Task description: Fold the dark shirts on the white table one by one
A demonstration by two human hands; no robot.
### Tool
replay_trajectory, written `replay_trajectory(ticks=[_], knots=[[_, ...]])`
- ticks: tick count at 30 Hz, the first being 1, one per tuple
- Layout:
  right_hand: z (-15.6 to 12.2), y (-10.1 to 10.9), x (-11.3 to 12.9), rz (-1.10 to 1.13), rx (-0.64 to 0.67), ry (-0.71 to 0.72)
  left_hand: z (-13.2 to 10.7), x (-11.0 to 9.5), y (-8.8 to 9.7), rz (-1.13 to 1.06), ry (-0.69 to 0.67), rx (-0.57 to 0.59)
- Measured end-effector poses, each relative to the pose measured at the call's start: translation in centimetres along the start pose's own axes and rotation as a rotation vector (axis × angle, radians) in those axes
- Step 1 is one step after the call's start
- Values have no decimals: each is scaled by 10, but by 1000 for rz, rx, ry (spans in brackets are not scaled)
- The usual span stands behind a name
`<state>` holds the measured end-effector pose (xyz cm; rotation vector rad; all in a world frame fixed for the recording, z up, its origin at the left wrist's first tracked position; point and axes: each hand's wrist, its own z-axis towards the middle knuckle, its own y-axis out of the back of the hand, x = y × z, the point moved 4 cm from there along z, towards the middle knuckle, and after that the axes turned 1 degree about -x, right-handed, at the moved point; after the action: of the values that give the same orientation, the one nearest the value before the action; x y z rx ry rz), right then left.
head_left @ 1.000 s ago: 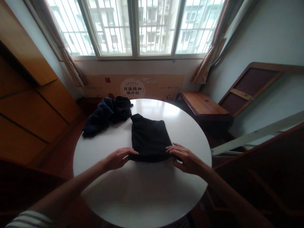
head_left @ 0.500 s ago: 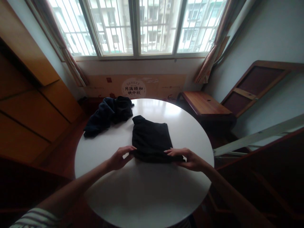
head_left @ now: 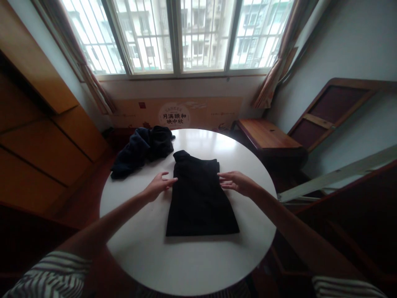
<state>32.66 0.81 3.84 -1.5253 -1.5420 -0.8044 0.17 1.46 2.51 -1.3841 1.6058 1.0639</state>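
A black folded garment (head_left: 201, 203) lies flat on the white round table (head_left: 149, 256), narrower at its far end and wider toward me. At its far left corner a thicker fold sticks up, perhaps a collar; I cannot tell which kind of garment it is. My left hand (head_left: 159, 185) is at its left edge, fingers stretched out and the index fingertip touching or almost touching the cloth. On the opposite side my right hand (head_left: 237, 182) has its fingers extended, their tips at the right edge. Neither hand grips the cloth.
A rumpled pile of dark blue and black clothes (head_left: 141, 149) lies at the table's far left edge. Behind the table stands a printed cardboard panel (head_left: 201, 111) under the window. A low wooden stand (head_left: 269, 134) is at the back right, with wooden cabinets (head_left: 40, 140) on the left.
The near end of the garment, held up and gathered in both hands before, now lies spread flat toward me. Both hands have let go and moved farther away along its sides.
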Motion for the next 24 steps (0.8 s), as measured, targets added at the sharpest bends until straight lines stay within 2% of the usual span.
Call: replay_trajectory(ticks=[2,4,7,10,13,20,24], knots=[[6,-4,3,-58,-16,-49,6,-4,-6,61,43,51],[8,-9,4,-130,-21,-69,9,-4,-15,94,69,171],[7,-16,2,-239,10,-61,10,-3,-24,67,14,289],[1,-21,-1,-237,90,16,10,1,-24,14,-78,284],[-5,-21,-6,-142,126,89,7,7,-22,24,-74,266],[-10,-20,-19,-17,20,56,6,13,-20,-72,-68,257],[3,-14,-7,-50,-127,68,17,6,-18,-90,-7,180]])
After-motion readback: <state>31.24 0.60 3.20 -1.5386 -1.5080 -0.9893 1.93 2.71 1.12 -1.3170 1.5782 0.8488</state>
